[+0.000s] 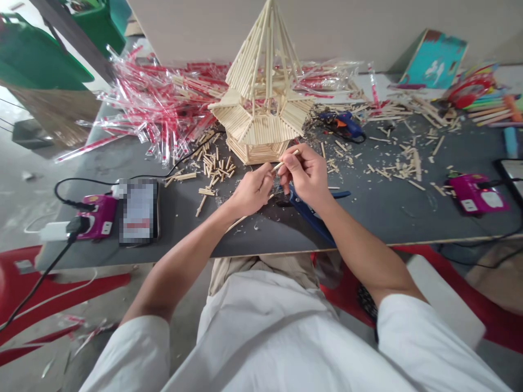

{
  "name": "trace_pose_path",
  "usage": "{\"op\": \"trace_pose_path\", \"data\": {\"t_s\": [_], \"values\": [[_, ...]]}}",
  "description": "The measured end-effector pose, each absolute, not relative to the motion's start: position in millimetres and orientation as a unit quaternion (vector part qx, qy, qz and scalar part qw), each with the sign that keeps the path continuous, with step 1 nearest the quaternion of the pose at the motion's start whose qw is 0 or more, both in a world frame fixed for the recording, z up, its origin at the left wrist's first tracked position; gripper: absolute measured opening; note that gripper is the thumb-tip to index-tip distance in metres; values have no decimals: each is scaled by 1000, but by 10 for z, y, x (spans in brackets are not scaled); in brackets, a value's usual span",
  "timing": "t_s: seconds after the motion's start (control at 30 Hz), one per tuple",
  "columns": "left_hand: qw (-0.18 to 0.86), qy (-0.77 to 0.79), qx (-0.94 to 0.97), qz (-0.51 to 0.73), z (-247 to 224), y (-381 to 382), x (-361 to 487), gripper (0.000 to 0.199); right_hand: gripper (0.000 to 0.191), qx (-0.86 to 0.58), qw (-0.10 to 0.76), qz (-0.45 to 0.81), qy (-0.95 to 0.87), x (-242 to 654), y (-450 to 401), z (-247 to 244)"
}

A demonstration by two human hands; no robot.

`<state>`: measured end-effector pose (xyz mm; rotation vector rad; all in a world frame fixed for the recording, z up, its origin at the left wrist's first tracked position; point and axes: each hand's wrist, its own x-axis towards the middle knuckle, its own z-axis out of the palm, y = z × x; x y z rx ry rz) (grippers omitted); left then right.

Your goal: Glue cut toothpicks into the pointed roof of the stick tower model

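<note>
My left hand (254, 189) and my right hand (307, 173) are close together over the table's front half, both closed. A short wooden stick (279, 165) runs between them, pinched in the fingertips of each hand. Just behind them stands a tower-like model (265, 128) built of wooden sticks, with a pointed roof and flared eaves. Under my right hand lies a blue-handled hand tool (312, 218), its head partly hidden. Cut stick pieces (218, 166) are piled left of the model.
A blue glue gun (346, 126) lies right of the model. Red-and-clear plastic wrappers (159, 109) heap up at back left. A phone (139, 212) and a purple power adapter (98, 216) sit at left; another purple adapter (477, 194) is at right. Scraps (408, 163) litter the right side.
</note>
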<state>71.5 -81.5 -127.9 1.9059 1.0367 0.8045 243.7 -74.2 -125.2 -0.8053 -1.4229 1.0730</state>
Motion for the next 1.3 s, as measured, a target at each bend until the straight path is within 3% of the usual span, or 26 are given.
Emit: {"op": "trace_pose_path", "data": {"t_s": [0.2,0.67,0.93,1.3], "values": [[342,422,788,289,-1221,-803,664,12,31,-341,567,457,-595,2417,-734,-1267],[342,415,790,296,-1273,-798,678,16,28,-340,571,457,-590,2421,-733,-1299],[237,443,824,262,-1300,-784,658,11,31,-348,556,462,-596,2415,-718,-1320],[355,422,770,320,-1314,-806,691,17,25,-339,567,460,-594,2425,-712,-1328]]}}
